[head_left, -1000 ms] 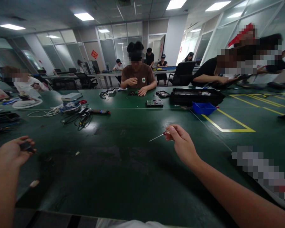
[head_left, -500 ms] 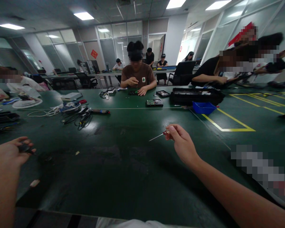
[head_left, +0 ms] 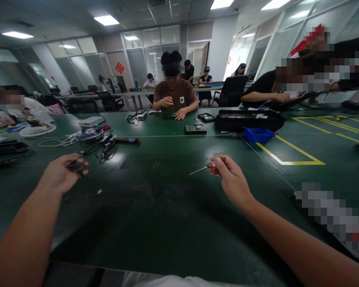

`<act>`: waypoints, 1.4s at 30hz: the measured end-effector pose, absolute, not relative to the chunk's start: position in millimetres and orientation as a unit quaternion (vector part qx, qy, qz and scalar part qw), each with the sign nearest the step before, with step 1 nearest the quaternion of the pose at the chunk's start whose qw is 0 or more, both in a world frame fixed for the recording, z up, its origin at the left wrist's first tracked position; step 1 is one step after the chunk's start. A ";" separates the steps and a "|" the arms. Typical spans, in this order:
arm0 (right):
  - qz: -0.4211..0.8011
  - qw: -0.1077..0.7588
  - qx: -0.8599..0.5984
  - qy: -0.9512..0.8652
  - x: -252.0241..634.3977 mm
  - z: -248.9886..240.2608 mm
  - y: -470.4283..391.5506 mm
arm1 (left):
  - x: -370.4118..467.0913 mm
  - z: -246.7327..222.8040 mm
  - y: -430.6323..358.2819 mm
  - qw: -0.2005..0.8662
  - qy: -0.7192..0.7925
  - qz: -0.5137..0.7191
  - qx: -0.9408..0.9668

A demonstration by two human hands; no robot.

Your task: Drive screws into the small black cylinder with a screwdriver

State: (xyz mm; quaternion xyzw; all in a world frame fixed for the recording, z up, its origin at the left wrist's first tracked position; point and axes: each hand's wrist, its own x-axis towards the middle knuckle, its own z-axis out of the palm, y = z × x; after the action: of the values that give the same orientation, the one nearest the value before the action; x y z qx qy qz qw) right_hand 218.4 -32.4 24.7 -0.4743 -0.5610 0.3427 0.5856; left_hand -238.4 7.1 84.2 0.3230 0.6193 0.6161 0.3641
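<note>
My right hand [head_left: 227, 173] is closed round the reddish, partly clear handle of a screwdriver [head_left: 199, 170]. Its thin metal shaft points left, above the green table [head_left: 155, 223]. On the left, my left hand [head_left: 61, 173] grips a small dark object [head_left: 75, 166] between thumb and fingers; its kind cannot be made out, though one end looks narrow. Both hands are held apart over the table. Just beyond the left hand lie black cables [head_left: 106, 151] and a pen-like tool [head_left: 127, 140] with a red end.
Across the table a person in a brown shirt [head_left: 175, 95] works on a small board. Near them lie a hard drive [head_left: 195, 128], a black tray [head_left: 249, 119] and a blue bin [head_left: 259, 135]. A white round fan part [head_left: 37, 130] sits far left; a blurred-out object [head_left: 332, 215] is at right.
My left hand has moved right and forward from the left edge, carrying the small dark object. My right hand with the screwdriver has stayed nearly still.
</note>
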 end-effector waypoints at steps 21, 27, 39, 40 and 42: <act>0.283 0.555 -0.466 -0.628 219.6 32.3 -49.2 | 9.4 -0.6 -6.1 0.438 0.400 0.364 0.718; 0.265 0.515 -0.483 -0.656 216.2 27.0 -50.4 | 3.9 -0.7 -12.1 0.377 0.399 0.359 0.755; 0.165 0.450 -0.543 -0.690 217.9 40.0 -52.6 | 4.6 -5.7 -12.1 0.328 0.399 0.326 0.792; 0.154 0.441 -0.544 -0.697 218.8 42.8 -53.9 | 4.7 -5.7 -12.2 0.324 0.396 0.321 0.797; 0.146 0.423 -0.526 -0.724 220.8 47.9 -56.9 | 5.0 -5.0 -12.2 0.324 0.393 0.311 0.802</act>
State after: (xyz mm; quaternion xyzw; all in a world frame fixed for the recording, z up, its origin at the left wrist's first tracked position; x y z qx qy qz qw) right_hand 220.8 -56.9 47.9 -0.5257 -0.7235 0.1457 0.4231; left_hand 5.0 -12.2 -5.0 0.8022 0.3931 0.3114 0.3239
